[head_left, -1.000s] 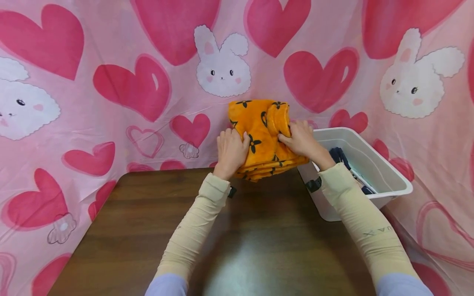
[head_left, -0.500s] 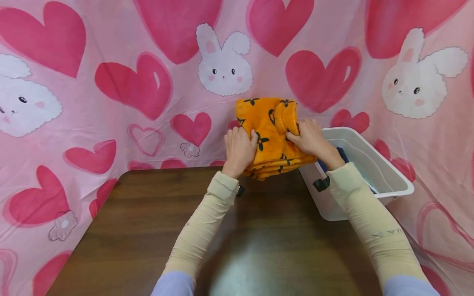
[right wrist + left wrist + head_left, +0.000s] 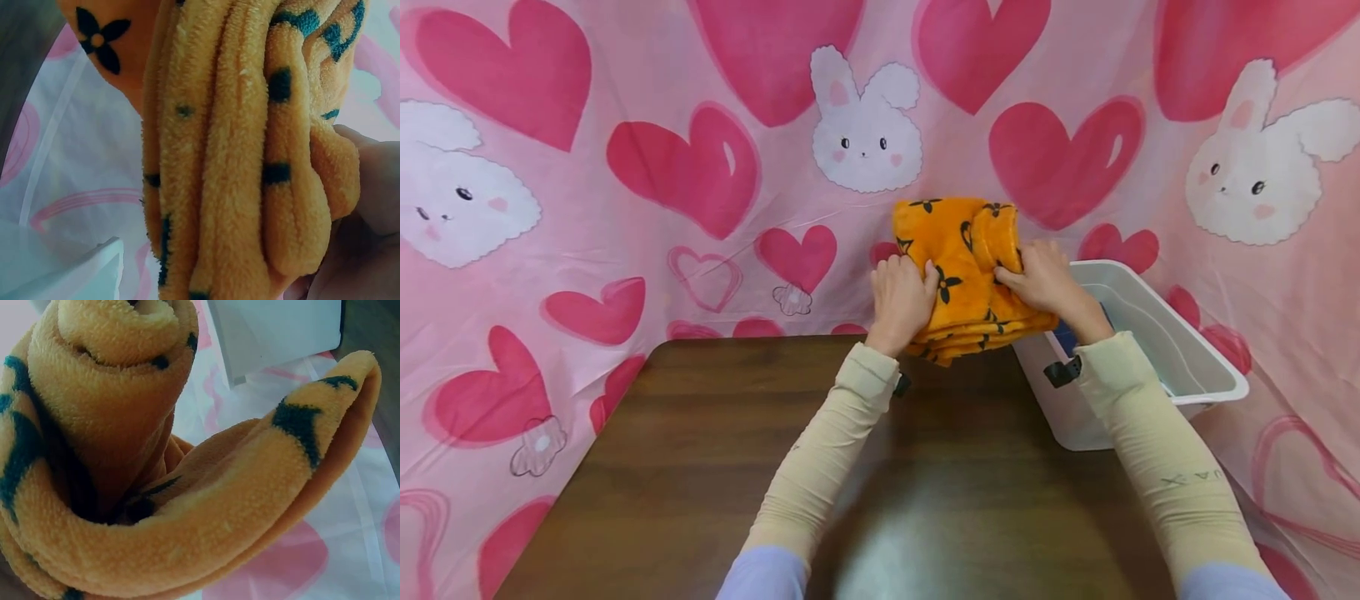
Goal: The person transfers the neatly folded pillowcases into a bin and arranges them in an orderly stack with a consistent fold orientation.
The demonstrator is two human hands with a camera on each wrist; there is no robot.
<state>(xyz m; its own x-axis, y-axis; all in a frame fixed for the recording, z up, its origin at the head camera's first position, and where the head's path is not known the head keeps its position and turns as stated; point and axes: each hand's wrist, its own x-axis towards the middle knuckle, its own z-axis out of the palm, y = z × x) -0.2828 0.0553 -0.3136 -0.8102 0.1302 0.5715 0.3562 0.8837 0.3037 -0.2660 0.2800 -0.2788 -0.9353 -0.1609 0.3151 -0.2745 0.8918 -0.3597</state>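
Observation:
A folded orange fleece cloth [image 3: 958, 287] with dark flower marks is held up above the far edge of the table, its layers stacked thick. At its left side my left hand [image 3: 901, 298] grips it, thumb on the near face. My right hand [image 3: 1041, 279] pinches the right side, beside a rolled part near the top. In the left wrist view, the fleece cloth [image 3: 187, 550] shows a rolled end and a curved flap; the left hand is hidden there. Several layers of the cloth [image 3: 231, 156] show in the right wrist view, with part of the right hand [image 3: 369, 231] at the edge.
A white plastic bin [image 3: 1180, 333] stands at the table's right side, with dark blue fabric [image 3: 1066, 337] inside, partly hidden by the right arm. The brown wooden table [image 3: 737, 442] lies below the arms. Behind it hangs a pink curtain [image 3: 715, 200] with hearts and rabbits.
Both hands and the orange fleece cloth have shifted right in the head view, toward the bin. The view itself has also moved slightly. Both grips look the same.

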